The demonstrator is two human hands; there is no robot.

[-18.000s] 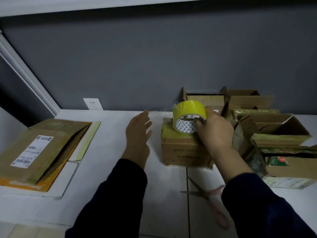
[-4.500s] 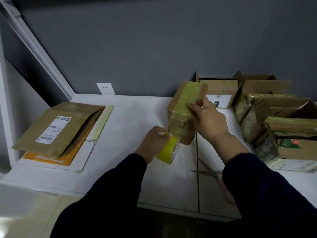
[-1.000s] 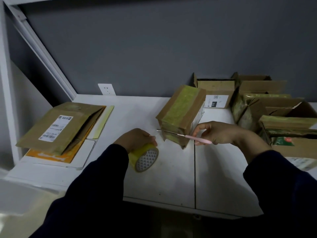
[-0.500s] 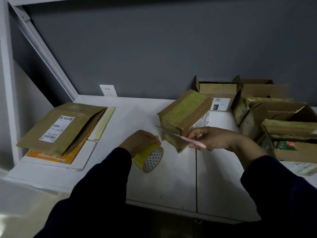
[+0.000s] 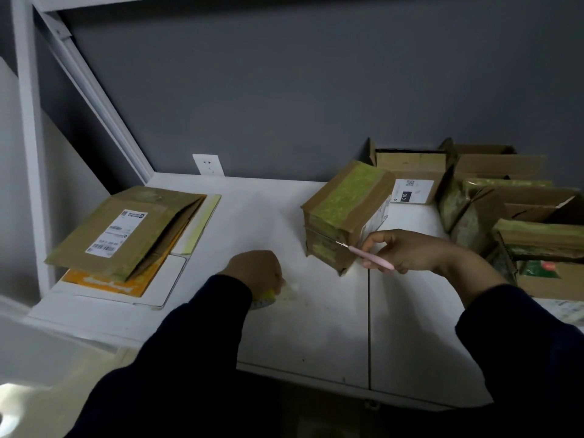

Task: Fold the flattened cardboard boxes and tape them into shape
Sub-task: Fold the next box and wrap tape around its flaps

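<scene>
Cardboard box (image 5: 344, 213), yellow-taped, tilted; right hand (image 5: 407, 251) pinches pink scissors (image 5: 369, 256) at it; left hand (image 5: 256, 270) curled over tape roll (image 5: 265, 300).

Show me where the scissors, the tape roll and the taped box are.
scissors (image 5: 369, 256), head view, on the pink handle.
tape roll (image 5: 268, 294), head view, on its visible yellow edge.
taped box (image 5: 346, 199), head view, on its taped top face.

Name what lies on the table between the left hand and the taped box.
Head view: bare white table, save a blurred pale scrap beside the left hand, up to the taped box.
</scene>
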